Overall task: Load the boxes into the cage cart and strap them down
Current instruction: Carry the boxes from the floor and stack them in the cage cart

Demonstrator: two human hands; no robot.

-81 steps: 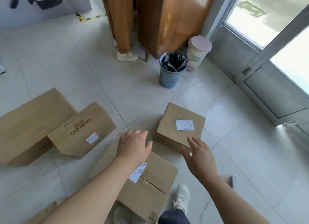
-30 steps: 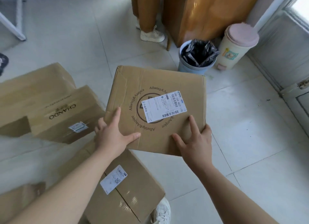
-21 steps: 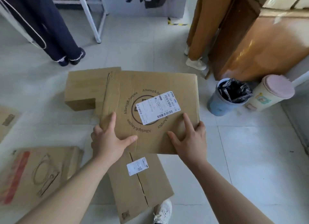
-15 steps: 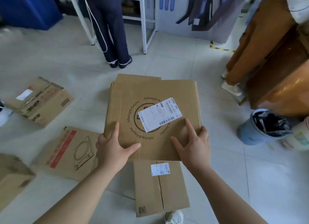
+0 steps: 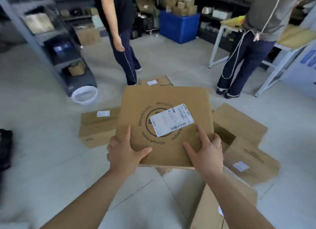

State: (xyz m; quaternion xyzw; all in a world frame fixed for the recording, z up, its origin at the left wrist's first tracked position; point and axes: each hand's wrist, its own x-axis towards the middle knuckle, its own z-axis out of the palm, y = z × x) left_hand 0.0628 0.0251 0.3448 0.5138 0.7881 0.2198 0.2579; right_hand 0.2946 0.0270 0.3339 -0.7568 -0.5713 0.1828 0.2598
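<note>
Plain brown cardboard on the carton [image 5: 164, 99], with a black ring of lettering printed round a black circle. Across it sits a white shipping label [image 5: 171, 122] striped with black barcodes. Same brown on the floor boxes [image 5: 95, 128], small white stickers on them. Pale grey floor [image 5: 42, 143]. Behind, a bright blue crate [image 5: 179, 27] and a white basin [image 5: 84, 95]. Navy trousers [image 5: 127, 58] with a thin pale side stripe, black top [image 5: 112, 5] above. The other trousers [image 5: 246, 58] are navy too, pale trim at the hem, under a grey top [image 5: 273, 10].
</note>
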